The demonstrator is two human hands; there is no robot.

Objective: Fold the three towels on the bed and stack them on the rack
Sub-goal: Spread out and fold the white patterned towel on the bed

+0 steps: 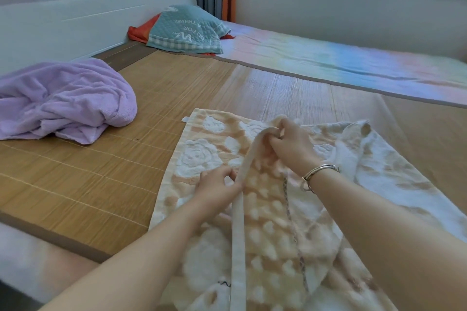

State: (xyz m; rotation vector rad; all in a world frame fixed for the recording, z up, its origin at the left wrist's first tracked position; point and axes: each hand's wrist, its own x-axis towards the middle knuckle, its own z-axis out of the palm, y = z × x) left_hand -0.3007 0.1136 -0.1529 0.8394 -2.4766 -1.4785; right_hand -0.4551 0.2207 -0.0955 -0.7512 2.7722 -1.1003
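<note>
Both hands pinched peach floral towel (202, 156) hem: left hand (214, 188) low, right hand (290, 144) high. Advice: pull hem taut, align corners before creasing on bamboo mat (75, 179).

A patterned towel (202, 156) lies spread on the bed's mat (75, 184) right before the person, both hands on it. A bunched towel (63, 103) sits to its left, apart. A pillow (187, 30) lies behind, at the headboard (75, 20); a sheet (353, 63) lies right of the mat.
</note>
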